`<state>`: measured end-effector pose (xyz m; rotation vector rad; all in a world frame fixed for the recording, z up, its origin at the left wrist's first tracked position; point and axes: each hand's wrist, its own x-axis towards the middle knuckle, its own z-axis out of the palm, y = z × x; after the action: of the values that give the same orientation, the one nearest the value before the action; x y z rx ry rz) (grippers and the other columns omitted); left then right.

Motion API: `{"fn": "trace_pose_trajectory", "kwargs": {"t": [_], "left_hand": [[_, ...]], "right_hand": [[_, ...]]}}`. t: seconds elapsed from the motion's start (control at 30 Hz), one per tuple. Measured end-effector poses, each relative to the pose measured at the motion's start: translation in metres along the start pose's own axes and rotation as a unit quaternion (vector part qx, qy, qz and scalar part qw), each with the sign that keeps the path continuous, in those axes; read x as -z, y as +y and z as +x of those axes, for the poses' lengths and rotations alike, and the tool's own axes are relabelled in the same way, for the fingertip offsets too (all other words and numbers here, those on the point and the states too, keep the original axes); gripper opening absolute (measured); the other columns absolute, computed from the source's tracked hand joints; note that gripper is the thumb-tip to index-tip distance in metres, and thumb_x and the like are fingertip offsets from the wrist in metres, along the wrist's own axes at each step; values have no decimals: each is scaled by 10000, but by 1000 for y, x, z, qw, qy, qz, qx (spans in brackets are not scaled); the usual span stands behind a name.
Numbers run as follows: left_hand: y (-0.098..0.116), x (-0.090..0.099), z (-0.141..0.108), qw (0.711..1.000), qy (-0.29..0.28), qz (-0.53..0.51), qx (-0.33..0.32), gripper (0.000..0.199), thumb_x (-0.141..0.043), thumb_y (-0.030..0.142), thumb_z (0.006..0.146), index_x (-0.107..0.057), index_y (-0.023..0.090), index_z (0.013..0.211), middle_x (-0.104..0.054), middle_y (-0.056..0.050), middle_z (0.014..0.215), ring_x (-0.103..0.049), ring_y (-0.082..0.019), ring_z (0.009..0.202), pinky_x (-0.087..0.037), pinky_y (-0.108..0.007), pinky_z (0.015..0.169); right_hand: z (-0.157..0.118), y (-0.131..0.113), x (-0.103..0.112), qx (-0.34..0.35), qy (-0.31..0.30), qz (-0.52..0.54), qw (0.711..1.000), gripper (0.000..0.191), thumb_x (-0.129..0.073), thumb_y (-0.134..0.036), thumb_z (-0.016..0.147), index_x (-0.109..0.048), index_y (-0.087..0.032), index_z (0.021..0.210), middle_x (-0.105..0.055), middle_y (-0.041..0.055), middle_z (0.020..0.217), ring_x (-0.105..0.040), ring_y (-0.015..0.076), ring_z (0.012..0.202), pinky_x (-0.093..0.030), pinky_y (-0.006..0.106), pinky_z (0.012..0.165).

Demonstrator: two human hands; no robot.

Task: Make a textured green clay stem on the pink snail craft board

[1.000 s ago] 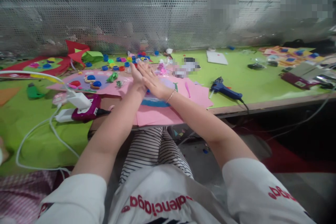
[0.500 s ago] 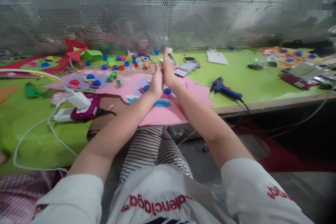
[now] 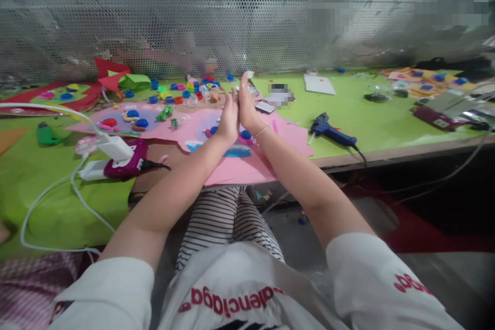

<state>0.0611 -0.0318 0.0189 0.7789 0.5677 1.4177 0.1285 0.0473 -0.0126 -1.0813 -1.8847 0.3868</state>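
Observation:
My left hand [image 3: 229,119] and my right hand [image 3: 247,107] are pressed palm to palm above the table, fingers stretched out flat. The right fingertips reach farther forward than the left ones. Whether anything lies between the palms is hidden. Beneath them spreads a pink paper sheet [image 3: 240,171] with a pale purple patch and a blue-and-white shape [image 3: 236,151]. Blue caps ringed with pink clay-like pieces [image 3: 246,135] sit on that sheet, partly covered by my hands. To the left, another pink sheet carries snail-like figures with blue caps [image 3: 142,124] and a red one [image 3: 109,123].
A blue glue gun [image 3: 333,131] lies to the right. Several coloured bottle caps [image 3: 178,100] are scattered behind the sheets. At left stand a purple power strip [image 3: 127,161] with white plugs [image 3: 116,148] and looping cables. A perforated metal panel [image 3: 247,20] closes the back.
The palms have slid slightly against each other: my left hand is a little farther forward, my right a little back. The things on the table have not moved.

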Motion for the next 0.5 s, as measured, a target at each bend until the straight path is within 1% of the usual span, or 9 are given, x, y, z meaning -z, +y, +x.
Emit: {"fn": "trace_pose_trajectory", "kwargs": {"t": [0.1, 0.17, 0.27, 0.33, 0.4, 0.5], "left_hand": [[5, 6, 6, 997, -46, -23, -64, 565, -38, 441, 992, -263, 275, 1483, -400, 49, 1498, -213, -137, 1444, -199, -399, 1188], [8, 11, 9, 994, -51, -33, -91, 555, -39, 430, 991, -219, 287, 1497, -370, 62, 1516, -202, -111, 1445, -178, -357, 1195], [15, 19, 14, 995, -25, -36, -93, 582, -55, 496, 968, -189, 316, 1506, -330, 90, 1533, -176, -97, 1452, -169, -289, 1191], [21, 26, 20, 996, 4, -39, -85, 615, -49, 556, 941, -139, 345, 1512, -293, 113, 1544, -172, -102, 1455, -195, -289, 1183], [26, 34, 27, 996, 44, -33, -71, 631, -42, 599, 915, -96, 389, 1507, -275, 144, 1543, -194, -97, 1449, -233, -284, 1169], [28, 43, 36, 995, 74, 0, -70, 626, -40, 611, 899, -135, 430, 1491, -303, 173, 1524, -219, -87, 1439, -259, -254, 1151]], "right_hand": [[-9, -16, -12, 13, -15, 16, 1000, 1035, 166, -773, 761, 48, -98, 1537, -96, 35, 1595, 90, 181, 1470, -13, 363, 1208], [-14, -25, -16, 22, -37, 18, 999, 1023, 165, -755, 779, -57, -117, 1547, -119, 31, 1591, 59, 195, 1476, -22, 382, 1207], [-20, -35, -19, 25, -76, 34, 996, 993, 139, -737, 807, -125, -125, 1543, -103, 32, 1595, 27, 216, 1479, -55, 438, 1199], [-25, -41, -19, 29, -99, 45, 994, 967, 98, -735, 823, -118, -127, 1543, -94, 37, 1599, 15, 216, 1480, -52, 456, 1193], [-30, -46, -19, 41, -126, 46, 990, 918, 45, -725, 845, -98, -151, 1547, -101, 30, 1600, -8, 212, 1481, -23, 462, 1190], [-34, -49, -21, 53, -148, 52, 986, 868, -13, -714, 866, -76, -183, 1550, -114, 18, 1601, -36, 200, 1480, -16, 464, 1191]]}}
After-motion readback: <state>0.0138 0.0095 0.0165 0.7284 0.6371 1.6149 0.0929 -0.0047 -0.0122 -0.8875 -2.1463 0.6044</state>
